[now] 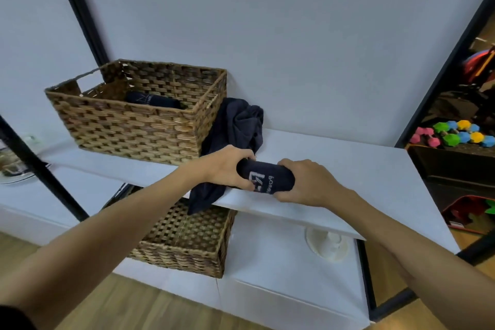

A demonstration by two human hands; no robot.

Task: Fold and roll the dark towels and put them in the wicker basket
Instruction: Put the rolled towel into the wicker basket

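On the white shelf board point(334, 169), near its front edge, two bare hands hold a dark navy towel rolled up tight like a little log point(265, 175). It has pale letters and a pale mark on its side. The left hand point(227, 166) grips the left end of the roll, with the thumb on top and the fingers curled under it. The right hand point(305, 182) grips the right end, with its fingers wrapped round the cloth. So both hands are closed on the same roll, one at each end.

Just behind the roll lies a loose dark grey towel in a crumpled heap point(238, 126). It leans against the right wall of the big brown wicker basket point(139, 126) that stands on the left part of the shelf. One corner of the loose towel hangs down over the front edge of the shelf, below the left hand.

Inside the big basket lies another rolled dark towel point(152, 100), near the back. It also has a pale mark on it.

Under the shelf stands a second brown wicker basket point(187, 244) on a lower white board. To its right sits a small round white thing point(328, 244).

Far off on the right, some bright hand weights point(452, 134) in pink, green, blue and yellow sit on a dark rack.
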